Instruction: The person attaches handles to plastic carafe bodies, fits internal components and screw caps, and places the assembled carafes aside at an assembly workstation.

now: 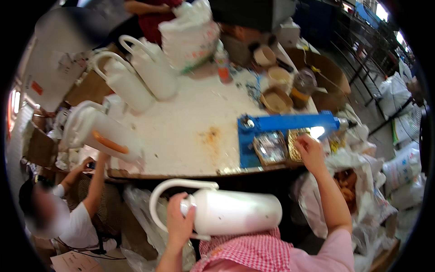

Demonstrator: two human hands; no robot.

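Observation:
A white jug (pixel 240 212) with a big loop handle lies on its side across my lap, over a red checked apron (pixel 247 250). My left hand (pixel 181 218) is closed around its neck end, beside the handle. To the right, my right hand (pixel 309 149) reaches over a small tray of gold-coloured small parts (pixel 295 139), fingertips pinched together. Whatever sits between those fingertips is too small to make out. Next to it is a tray of silvery small parts (pixel 270 147). Both trays lie against a blue metal fixture (pixel 285 121) at the table's right edge.
More white jugs (pixel 154 77) stand at the table's (pixel 181 140) far left, one with an orange strip nearer. A person (pixel 74 222) in white sits at left. A spray bottle (pixel 222 63), white sack (pixel 190 38) and bowls (pixel 276 99) stand farther back. Bags (pixel 362 181) crowd the right.

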